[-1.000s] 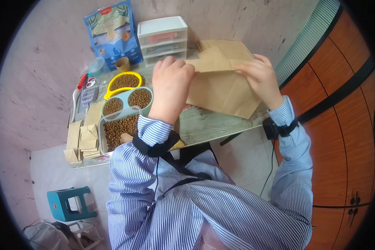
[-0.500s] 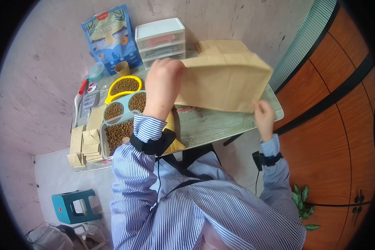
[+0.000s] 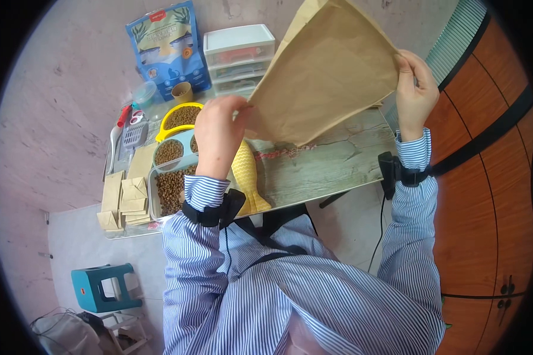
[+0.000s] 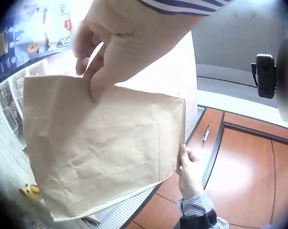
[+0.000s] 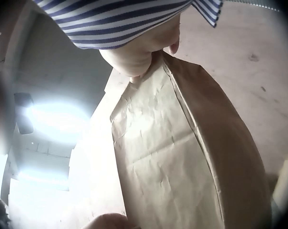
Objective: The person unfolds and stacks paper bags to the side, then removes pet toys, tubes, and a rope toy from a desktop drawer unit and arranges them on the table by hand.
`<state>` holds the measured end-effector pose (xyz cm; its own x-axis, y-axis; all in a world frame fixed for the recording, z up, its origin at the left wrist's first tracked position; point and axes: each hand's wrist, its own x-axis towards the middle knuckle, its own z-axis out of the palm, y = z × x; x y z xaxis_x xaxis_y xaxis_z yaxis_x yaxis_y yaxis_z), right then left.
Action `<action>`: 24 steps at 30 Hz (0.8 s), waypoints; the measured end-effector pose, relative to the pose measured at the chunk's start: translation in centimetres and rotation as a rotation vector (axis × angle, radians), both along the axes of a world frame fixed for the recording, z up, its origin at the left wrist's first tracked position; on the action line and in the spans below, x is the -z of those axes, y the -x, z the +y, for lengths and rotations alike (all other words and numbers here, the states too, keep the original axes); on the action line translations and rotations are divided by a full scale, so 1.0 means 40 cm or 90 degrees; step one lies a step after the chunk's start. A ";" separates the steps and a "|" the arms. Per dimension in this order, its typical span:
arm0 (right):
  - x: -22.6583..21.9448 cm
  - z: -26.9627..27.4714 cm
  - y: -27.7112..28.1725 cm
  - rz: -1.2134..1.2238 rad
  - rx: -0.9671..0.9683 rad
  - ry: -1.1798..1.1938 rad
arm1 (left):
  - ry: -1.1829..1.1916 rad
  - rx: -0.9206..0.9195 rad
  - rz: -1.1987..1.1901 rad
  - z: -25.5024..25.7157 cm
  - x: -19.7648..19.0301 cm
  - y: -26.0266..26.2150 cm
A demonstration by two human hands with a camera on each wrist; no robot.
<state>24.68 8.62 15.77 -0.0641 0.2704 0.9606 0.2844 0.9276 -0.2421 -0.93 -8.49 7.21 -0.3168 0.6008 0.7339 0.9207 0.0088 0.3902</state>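
Observation:
A large brown paper bag (image 3: 331,77) is held up over the right side of the table, tilted, one broad face towards me. My left hand (image 3: 218,133) pinches its left edge between thumb and fingers; the left wrist view shows the thumb lying on the paper (image 4: 110,148). At the bag's right edge, my right hand (image 3: 416,94) pinches it with the thumb in front. A long side crease runs down the bag in the right wrist view, below the right hand (image 5: 144,55). Just beneath the left hand lies a yellow fish-shaped item (image 3: 247,174), its top partly covered.
On the table's left stand a clear tub of kibble (image 3: 170,192), a blue double bowl (image 3: 183,142) and a yellow bowl (image 3: 182,117). Small folded paper bags (image 3: 133,198) lie at the front left. Behind are a blue pet-food pouch (image 3: 170,50) and white drawers (image 3: 240,50).
The paper bag has risen and tilted, uncovering more tabletop and the fish-shaped item. My right hand dropped to the bag's lower corner, then rose with its right edge. My left hand kept hold.

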 end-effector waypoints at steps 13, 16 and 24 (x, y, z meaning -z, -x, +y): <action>-0.067 0.060 -0.207 0.166 0.109 -0.008 | 0.031 0.142 -0.008 0.004 -0.004 -0.048; -0.031 0.092 -0.307 0.186 0.136 0.074 | 0.122 0.145 -0.045 -0.006 -0.007 -0.052; 0.290 0.123 -0.302 0.413 -0.276 0.678 | 0.233 0.418 -0.299 0.000 0.018 -0.117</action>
